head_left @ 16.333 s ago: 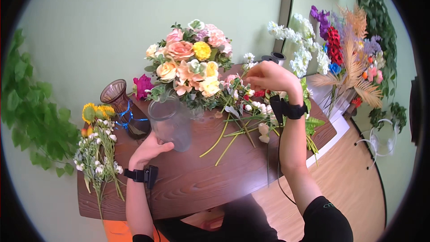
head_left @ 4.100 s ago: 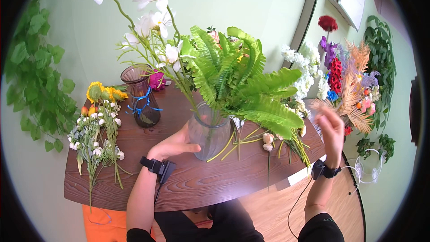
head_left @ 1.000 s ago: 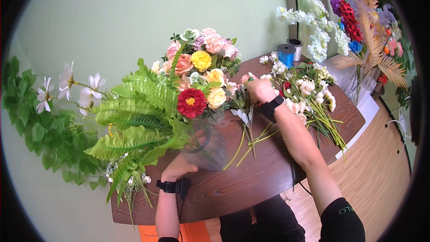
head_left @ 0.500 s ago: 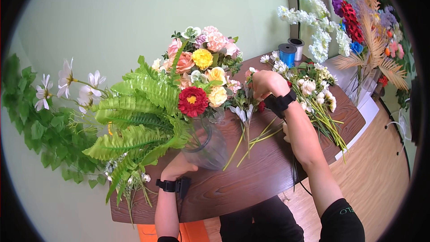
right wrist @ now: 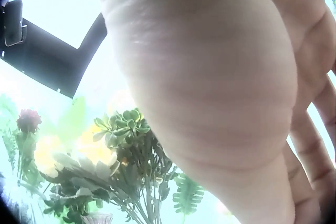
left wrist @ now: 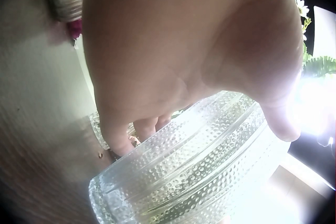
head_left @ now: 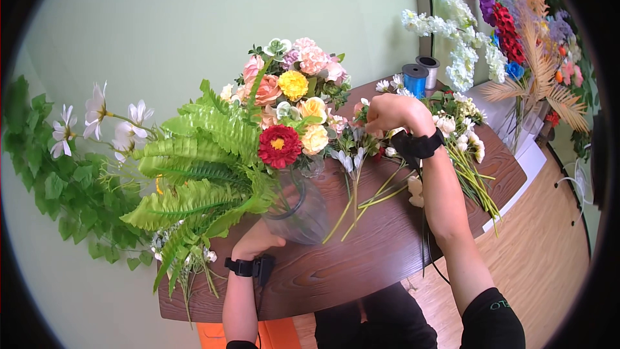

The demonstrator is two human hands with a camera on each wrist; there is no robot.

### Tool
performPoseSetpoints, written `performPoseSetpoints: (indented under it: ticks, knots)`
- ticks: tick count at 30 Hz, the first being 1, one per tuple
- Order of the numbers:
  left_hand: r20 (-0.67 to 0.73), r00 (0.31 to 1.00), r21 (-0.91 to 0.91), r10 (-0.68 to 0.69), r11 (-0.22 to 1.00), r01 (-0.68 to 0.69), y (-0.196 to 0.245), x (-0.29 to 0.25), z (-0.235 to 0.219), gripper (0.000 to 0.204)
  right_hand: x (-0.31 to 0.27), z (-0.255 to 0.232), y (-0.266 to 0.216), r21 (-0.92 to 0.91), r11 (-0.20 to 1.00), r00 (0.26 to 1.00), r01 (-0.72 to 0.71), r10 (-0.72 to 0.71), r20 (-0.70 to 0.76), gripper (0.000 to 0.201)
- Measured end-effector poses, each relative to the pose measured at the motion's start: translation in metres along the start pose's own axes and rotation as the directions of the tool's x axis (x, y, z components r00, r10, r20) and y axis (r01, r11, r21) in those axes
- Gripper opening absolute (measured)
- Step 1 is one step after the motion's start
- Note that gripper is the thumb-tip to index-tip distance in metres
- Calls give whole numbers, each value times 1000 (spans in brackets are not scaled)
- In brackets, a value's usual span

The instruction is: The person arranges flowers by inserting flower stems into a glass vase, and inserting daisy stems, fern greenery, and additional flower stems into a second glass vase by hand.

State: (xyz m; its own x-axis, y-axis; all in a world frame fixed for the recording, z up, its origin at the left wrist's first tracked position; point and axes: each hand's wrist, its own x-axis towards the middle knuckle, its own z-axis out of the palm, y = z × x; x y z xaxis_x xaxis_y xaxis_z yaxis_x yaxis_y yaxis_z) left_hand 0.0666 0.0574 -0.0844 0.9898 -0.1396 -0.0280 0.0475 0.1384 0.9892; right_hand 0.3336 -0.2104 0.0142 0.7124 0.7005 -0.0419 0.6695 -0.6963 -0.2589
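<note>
The left grip (head_left: 257, 242) clasps the vase (head_left: 301, 221) near the left of the surface (head_left: 336, 279); should it slacken, the fern (head_left: 205, 171) leaning out left could tip the vase over. Whether the right grip (head_left: 402, 115) pinches anything is hidden, but a careless tug there could snag the loose stems (head_left: 475, 187) and knock off those overhanging the near right edge.

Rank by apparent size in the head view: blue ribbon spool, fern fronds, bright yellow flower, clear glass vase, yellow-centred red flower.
Largest to smallest:
1. Fern fronds, taken together
2. Clear glass vase
3. Yellow-centred red flower
4. Bright yellow flower and blue ribbon spool: too alike to rank
</note>
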Motion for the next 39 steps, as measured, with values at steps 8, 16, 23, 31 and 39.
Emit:
performPoseSetpoints:
  ticks: [8, 16, 23, 31, 39]
  knots:
    - [25, 1000, -29, -13, 999, 14, -2, 1, -2, 125, -8, -12, -14, 125, 991, 998, 38, -44, 40, 27]
    - [26, 1000, -27, -8, 1000, 9, -4, 2, -5, 126, 0, -11, -6, 288, 957, 999, 17, -6, -39, 23]
    - [26, 1000, -12, -14, 1000, 15, -1, 2, -2, 127, 14, 2, 9, 338, 941, 992, -8, 50, -114, 20]
    - [30, 1000, -15, -3, 1000, 4, -3, 2, -4, 127, 21, 11, 18, 147, 989, 989, 27, -5, -150, 12]
    - [32, 999, -15, 4, 1000, -3, 0, 3, -1, 126, 14, 10, 17, 217, 975, 983, 52, -11, -185, 28]
